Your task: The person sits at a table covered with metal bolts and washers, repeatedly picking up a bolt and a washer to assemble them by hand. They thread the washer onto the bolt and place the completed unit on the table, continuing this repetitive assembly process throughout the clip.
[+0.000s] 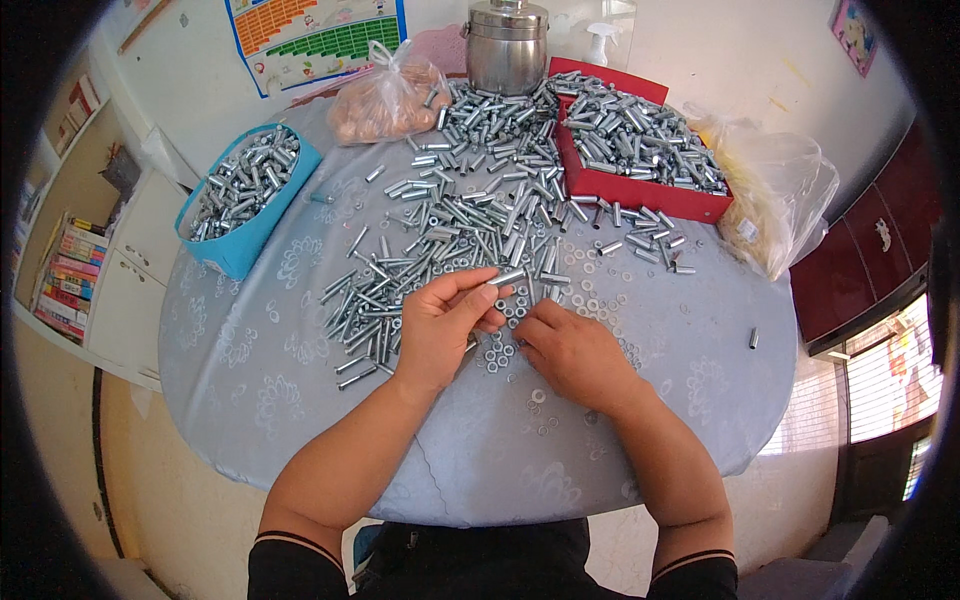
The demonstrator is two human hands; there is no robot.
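Between the thumb and fingers of my left hand is a silver sleeve anchor bolt, pointing to the right. My right hand is just right of it, low over the table, its fingers bent and pinched together. Whatever those fingertips hold, if anything, is hidden. Small hex nuts lie between and below the two hands. Flat washers are scattered beyond my right hand. A heap of loose metal sleeves and long bolts spreads away from my left hand.
On the round cloth-covered table, a blue box of bolts stands left and a red box of sleeve anchors stands back right. A tied bag, a steel pot and a plastic bag line the far side. One sleeve lies right.
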